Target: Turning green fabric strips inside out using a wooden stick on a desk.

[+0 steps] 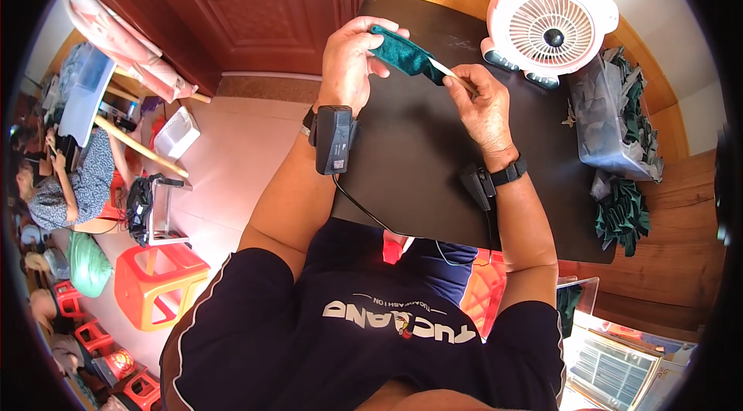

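Observation:
Above the black tabletop (433, 155) my two hands are raised, with a dark green velvety strip of fabric (404, 53) stretched between them. Its left end is pinched by the thumb and fingers of my left hand (350, 63). A thin, pale, pointed stick (451, 73) is gripped in my right hand (481, 105). The stick's tip meets the right end of the fabric; whether it goes inside or lies against it, I cannot tell. My right fingers are close to that end of the strip.
At the back right stands a pink-and-white fan (551, 24). A clear plastic bin (600, 136) holds green and grey pieces, with a dark green bundle (621, 214) nearby. On the left are an orange stool (159, 283), a white basket (177, 133) and another person (81, 183).

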`<action>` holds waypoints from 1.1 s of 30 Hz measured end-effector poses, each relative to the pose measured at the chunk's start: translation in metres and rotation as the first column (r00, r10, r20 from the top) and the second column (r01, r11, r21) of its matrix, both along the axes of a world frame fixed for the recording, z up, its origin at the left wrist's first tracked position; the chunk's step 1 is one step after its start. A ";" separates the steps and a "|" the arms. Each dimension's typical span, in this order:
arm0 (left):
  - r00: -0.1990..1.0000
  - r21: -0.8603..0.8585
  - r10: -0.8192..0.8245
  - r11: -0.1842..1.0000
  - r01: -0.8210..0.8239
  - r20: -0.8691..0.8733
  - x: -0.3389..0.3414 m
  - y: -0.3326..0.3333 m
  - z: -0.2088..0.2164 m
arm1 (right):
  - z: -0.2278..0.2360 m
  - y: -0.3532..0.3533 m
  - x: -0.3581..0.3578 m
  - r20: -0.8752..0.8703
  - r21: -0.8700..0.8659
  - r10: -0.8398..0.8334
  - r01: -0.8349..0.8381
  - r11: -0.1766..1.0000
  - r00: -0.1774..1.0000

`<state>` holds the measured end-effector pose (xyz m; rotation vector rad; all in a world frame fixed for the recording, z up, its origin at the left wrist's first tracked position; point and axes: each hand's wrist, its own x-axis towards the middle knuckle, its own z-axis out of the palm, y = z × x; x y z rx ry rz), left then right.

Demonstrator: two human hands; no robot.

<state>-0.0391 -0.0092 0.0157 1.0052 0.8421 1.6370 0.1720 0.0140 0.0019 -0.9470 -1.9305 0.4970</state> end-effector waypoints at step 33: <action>0.992 0.029 0.091 0.995 -0.094 0.085 0.019 -0.009 0.002 | -0.009 0.009 0.004 -0.199 -0.138 0.163 -0.193 0.972 0.966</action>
